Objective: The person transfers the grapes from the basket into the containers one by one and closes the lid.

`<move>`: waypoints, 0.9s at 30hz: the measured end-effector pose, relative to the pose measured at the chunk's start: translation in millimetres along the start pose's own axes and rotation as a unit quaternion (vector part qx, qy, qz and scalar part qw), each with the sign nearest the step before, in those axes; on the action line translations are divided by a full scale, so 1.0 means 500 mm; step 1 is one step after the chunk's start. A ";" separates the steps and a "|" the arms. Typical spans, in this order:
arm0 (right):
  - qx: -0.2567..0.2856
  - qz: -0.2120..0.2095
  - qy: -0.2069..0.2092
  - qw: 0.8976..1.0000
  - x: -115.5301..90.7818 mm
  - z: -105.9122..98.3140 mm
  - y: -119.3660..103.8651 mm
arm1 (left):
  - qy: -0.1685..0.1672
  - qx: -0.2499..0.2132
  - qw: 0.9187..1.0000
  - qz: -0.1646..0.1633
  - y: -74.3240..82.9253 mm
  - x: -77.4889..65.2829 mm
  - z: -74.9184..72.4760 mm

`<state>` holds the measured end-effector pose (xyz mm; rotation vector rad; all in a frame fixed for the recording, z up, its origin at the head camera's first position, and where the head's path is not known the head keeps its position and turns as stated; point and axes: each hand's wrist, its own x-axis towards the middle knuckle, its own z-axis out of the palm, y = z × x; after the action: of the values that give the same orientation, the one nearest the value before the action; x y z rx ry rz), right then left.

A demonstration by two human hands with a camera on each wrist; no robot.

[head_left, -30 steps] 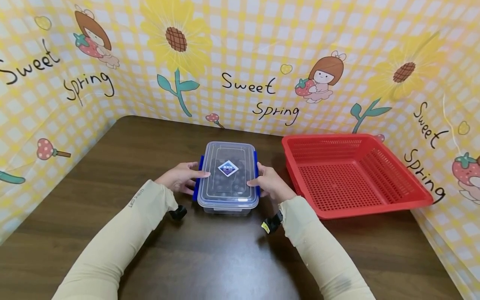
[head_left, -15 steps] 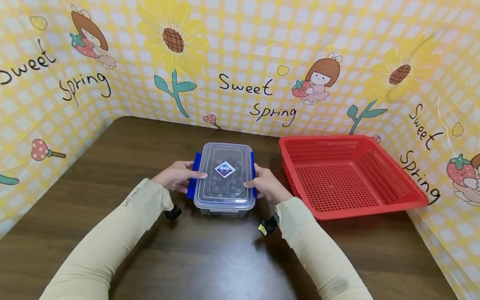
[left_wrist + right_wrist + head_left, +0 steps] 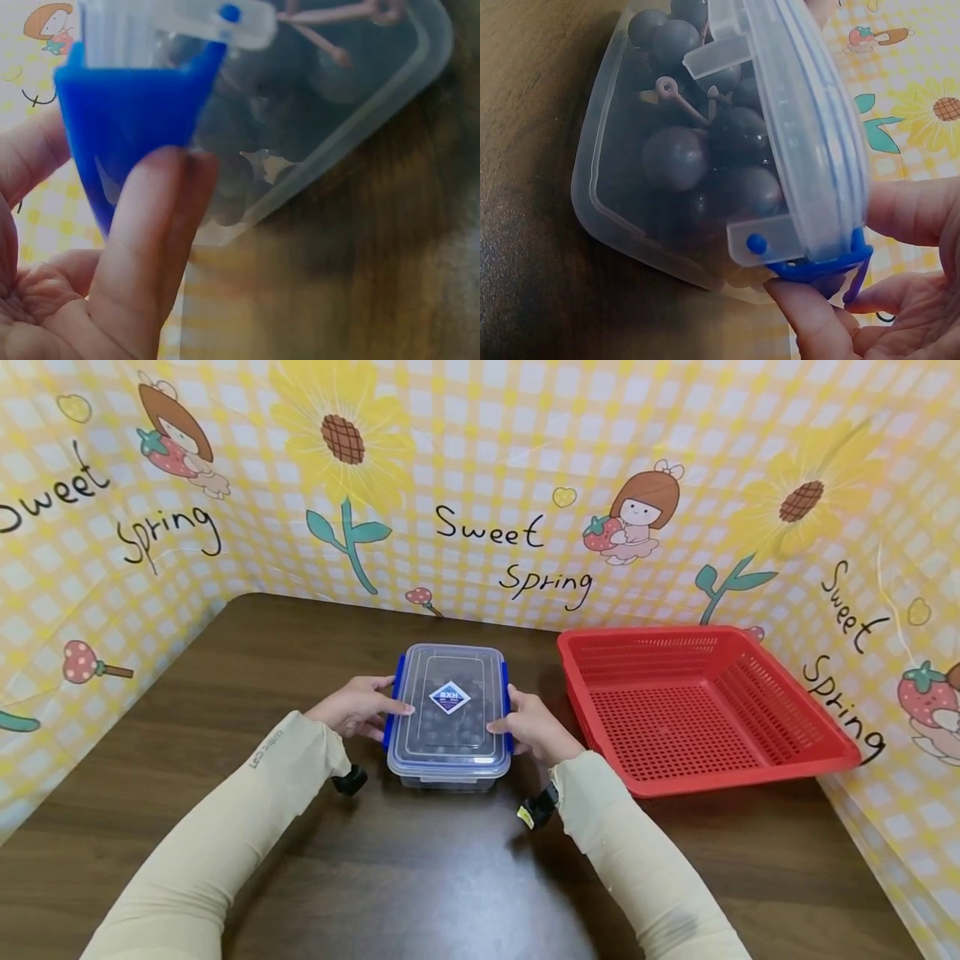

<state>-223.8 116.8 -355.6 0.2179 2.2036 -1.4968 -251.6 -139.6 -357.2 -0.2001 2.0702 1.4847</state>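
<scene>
yellow checked walls printed with sunflowers and "sweet spring" close in a dark wooden desk [image 3: 225, 693]. at its middle sits a clear plastic box [image 3: 448, 718] with a lid, a diamond label on top, dark round fruit with stems showing through its wall, and a blue latch [image 3: 127, 120] on each long side. the left hand [image 3: 354, 708] is at the box's left side, thumb over the lid edge, fingers [image 3: 150, 247] stretched flat along the blue latch on that side. the right hand [image 3: 532, 731] mirrors it on the other side, thumb on the lid, a fingertip [image 3: 810, 315] curled under the right blue latch [image 3: 817, 266], which stands swung out from the wall. working both latches evenly looks the sound way here, with the box kept flat on the desk so the fruit does not roll. just right of the box, apart from it, stands a red slotted basket [image 3: 750, 652].
</scene>
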 end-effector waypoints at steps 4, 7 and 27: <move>-0.002 0.001 0.004 1.000 -0.002 0.002 -0.002 | 0.008 0.019 1.000 0.004 0.006 -0.001 0.004; 0.000 0.003 0.005 1.000 -0.003 0.006 0.000 | 0.008 0.022 1.000 0.005 0.006 -0.001 0.008; -0.025 -0.001 0.000 1.000 -0.003 0.008 -0.002 | -0.009 0.078 0.996 0.044 0.008 -0.002 0.018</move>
<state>-221.9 112.9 -355.5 0.2004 2.2388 -1.4406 -249.3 -130.4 -355.5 -0.0347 2.1945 1.3622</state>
